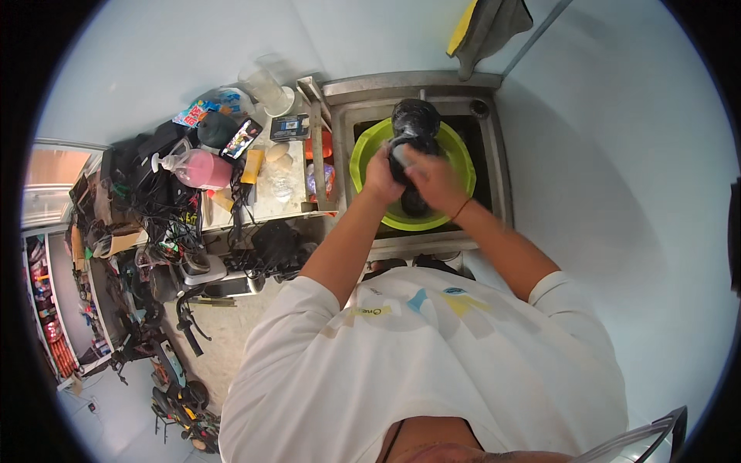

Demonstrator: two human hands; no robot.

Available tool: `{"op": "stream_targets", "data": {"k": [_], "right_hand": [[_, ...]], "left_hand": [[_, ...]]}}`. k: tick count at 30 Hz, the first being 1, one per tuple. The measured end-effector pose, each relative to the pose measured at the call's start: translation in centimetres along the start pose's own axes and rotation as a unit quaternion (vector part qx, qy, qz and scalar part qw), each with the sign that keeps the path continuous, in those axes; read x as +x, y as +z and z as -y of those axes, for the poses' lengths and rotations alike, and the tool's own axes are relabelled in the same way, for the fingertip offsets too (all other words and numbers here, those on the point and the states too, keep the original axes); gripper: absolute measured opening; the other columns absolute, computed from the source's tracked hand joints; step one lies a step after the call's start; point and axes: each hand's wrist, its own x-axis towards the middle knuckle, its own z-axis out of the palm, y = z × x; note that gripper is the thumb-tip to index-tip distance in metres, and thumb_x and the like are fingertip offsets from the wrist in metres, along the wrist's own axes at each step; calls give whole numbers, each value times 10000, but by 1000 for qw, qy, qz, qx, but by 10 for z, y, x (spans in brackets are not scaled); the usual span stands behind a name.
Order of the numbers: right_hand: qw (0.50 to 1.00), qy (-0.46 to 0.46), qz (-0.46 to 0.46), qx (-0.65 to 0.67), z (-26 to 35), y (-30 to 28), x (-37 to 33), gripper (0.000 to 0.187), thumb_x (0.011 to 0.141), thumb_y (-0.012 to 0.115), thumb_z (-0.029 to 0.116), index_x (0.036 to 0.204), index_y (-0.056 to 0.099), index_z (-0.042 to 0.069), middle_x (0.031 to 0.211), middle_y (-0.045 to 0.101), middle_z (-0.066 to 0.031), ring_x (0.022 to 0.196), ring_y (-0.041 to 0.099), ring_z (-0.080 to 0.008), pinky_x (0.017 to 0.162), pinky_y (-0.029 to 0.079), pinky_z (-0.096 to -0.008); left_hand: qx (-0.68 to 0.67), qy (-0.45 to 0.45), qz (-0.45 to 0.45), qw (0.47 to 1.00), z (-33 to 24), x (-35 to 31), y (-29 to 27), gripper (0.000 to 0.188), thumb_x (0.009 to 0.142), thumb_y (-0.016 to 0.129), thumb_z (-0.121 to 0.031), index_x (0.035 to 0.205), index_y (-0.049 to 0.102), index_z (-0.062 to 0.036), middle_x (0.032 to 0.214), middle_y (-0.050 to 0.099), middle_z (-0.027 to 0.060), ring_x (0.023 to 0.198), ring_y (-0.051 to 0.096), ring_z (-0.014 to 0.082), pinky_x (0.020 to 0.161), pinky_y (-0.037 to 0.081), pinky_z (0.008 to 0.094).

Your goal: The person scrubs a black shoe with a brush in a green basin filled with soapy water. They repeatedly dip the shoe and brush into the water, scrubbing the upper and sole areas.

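Note:
Both hands are close together over a lime-green basin point(357, 163) standing in a metal sink point(503, 181). My left hand point(382, 177) is closed around the left side of a dark, glossy item point(421, 144) whose kind I cannot make out. Against it, from the right, presses my right hand point(434, 179), blurred by motion, with its fingers bent. A small pale piece point(400, 154) shows between the hands; its kind is unclear. Behind them sits a shiny black bulging mass point(415, 116), and more dark material point(414, 204) lies below in the basin.
Left of the sink, a cluttered counter point(266, 202) carries a pump bottle of pink liquid point(202, 168), a phone point(241, 137), a yellow sponge point(252, 166) and tangled black cables point(170, 220). A grey and yellow cloth point(494, 31) hangs above. A scooter handlebar point(191, 332) is lower left.

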Motion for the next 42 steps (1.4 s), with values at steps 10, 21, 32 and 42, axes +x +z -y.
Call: {"op": "stream_targets", "data": {"k": [10, 21, 32, 42], "right_hand": [[984, 138, 39, -108, 19, -25, 17, 548, 984, 714, 259, 1522, 620, 211, 1037, 713, -239, 990, 704, -449, 886, 556, -515], [996, 77, 3, 46, 33, 7, -23, 446, 1016, 707, 189, 1452, 672, 102, 1202, 738, -242, 1061, 729, -400, 916, 574, -446], [985, 156, 71, -4, 24, -20, 6, 513, 987, 693, 139, 1494, 630, 88, 1194, 720, -264, 1075, 696, -444, 933, 555, -474], [998, 58, -2, -4, 14, -13, -10, 514, 1032, 660, 145, 1526, 574, 26, 1382, 680, -265, 1262, 677, -412, 1069, 529, -452]], "left_hand": [[-30, 53, 61, 996, 0, 8, -1, 566, 1175, 289, -466, 1392, 601, -48, 1323, 694, 181, 1222, 669, 355, 1131, 510, 524], [-29, 44, 48, 997, -9, 15, -2, 529, 1181, 324, -447, 1405, 576, -39, 1330, 694, 169, 1211, 684, 349, 1132, 513, 528], [-33, 49, 44, 997, 5, 12, -2, 553, 1170, 340, -489, 1375, 605, -48, 1305, 714, 156, 1187, 689, 334, 1088, 533, 487], [15, 59, 19, 998, 7, 23, 2, 507, 1177, 394, -433, 1441, 535, -24, 1367, 656, 145, 1200, 670, 317, 1059, 550, 481]]}}
